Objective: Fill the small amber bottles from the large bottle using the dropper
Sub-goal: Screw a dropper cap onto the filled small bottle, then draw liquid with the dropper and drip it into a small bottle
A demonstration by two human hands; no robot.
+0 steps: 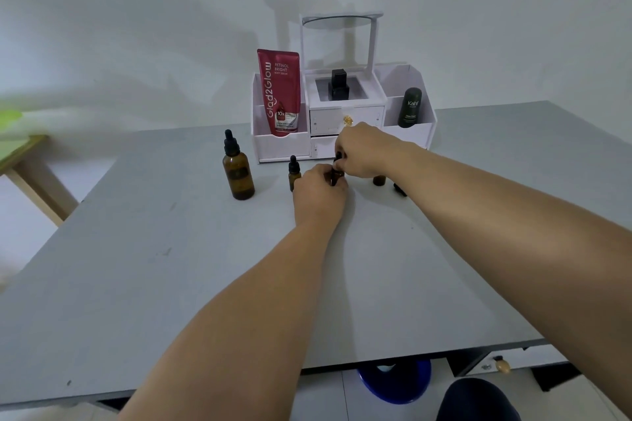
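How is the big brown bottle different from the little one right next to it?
The large bottle is much taller and wider than the small bottle. The large bottle stands in full view; the small bottle is partly hidden behind the left hand. Both are amber, upright, with black dropper caps.

Glossy amber glass large bottle (238, 174), matt grey table (171, 267).

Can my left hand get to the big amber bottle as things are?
Probably, once it lets go: the left hand grips a small bottle. The large amber bottle stands to its left, with a capped small bottle between them to skirt.
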